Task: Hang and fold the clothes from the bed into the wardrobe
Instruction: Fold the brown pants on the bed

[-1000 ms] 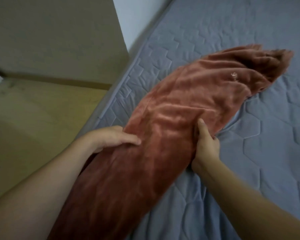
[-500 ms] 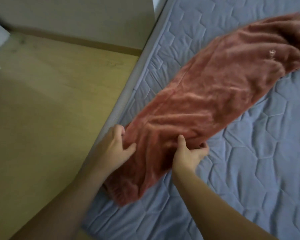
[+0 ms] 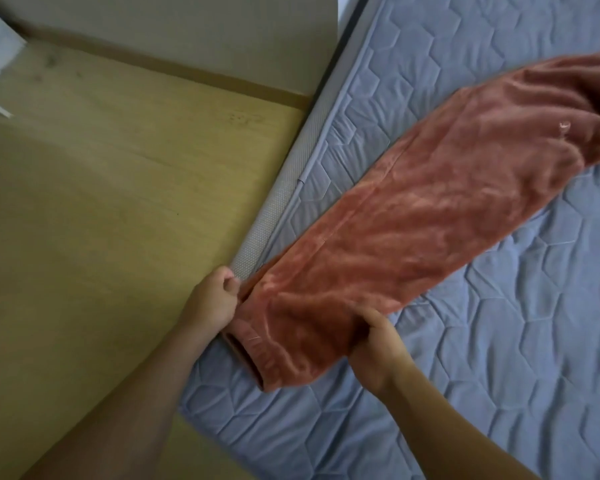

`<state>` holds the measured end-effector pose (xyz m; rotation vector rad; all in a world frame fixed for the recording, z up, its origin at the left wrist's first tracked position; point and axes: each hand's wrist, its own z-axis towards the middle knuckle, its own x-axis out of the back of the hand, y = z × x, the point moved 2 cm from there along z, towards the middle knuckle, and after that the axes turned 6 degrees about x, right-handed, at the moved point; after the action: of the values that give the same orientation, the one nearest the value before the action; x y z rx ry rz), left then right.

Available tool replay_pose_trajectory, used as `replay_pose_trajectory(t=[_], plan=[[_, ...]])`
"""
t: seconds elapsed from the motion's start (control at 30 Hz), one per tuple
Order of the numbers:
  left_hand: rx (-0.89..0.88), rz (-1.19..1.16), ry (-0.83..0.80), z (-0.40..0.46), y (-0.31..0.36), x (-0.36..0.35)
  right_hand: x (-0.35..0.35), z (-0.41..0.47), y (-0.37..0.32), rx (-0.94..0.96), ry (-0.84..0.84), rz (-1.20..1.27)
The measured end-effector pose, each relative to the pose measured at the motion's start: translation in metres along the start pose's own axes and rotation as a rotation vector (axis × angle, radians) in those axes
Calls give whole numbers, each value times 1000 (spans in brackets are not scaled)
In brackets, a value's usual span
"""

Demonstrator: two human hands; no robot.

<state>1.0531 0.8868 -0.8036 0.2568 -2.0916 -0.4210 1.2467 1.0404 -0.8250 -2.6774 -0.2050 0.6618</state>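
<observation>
Head view: a rust-coloured fleece garment (image 3: pixel 413 216) lies stretched out long across the quilted grey bed (image 3: pixel 499 358), its near end at the left edge of the mattress, its far end running out of view. Left hand (image 3: pixel 212 299) pinches the near end at the mattress edge, fingers curled. Right hand (image 3: pixel 378 348) grips the same end from the bed side, fingers tucked under the cloth. No wardrobe in view. Risk, as judged: the near end already overhangs the left edge, so a slackened grip could let the plush cloth slide onto the wooden floor (image 3: pixel 101 220). Uneven pull would skew any fold.
</observation>
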Motion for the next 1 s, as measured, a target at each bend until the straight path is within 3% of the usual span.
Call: replay_pose_trajectory(t=[0.1,0.17,0.27,0.37,0.47,0.57,0.63,0.73,0.83,0.93,1.0], plan=[[-1,-33,-200,-8,8,-8,-5,-3,7,-40,12,13],[-127,215,-256,-14,10,-16,-5,-3,12,-8,101,-6],[-116,229,-188,-8,9,-10,-4,-1,17,58,187,-120],[-49,232,-70,1,4,-2,-12,4,21,17,209,-81],[-139,385,27,-7,-2,-4,-21,7,29,-56,252,-46],[-209,305,-15,-9,-9,-8,-16,2,46,-78,433,-116],[-223,220,-121,-8,-12,-7,-16,-5,59,-107,377,-119],[-251,216,-241,-12,-13,-5,-27,-14,66,-202,121,-82],[-111,36,-310,-14,-7,-6,-35,-18,65,-215,-44,-68],[92,-204,-403,-23,-10,-5,-32,-27,63,-191,-81,5],[128,-151,-460,-38,-19,-4,-25,-39,63,-192,-29,-3]])
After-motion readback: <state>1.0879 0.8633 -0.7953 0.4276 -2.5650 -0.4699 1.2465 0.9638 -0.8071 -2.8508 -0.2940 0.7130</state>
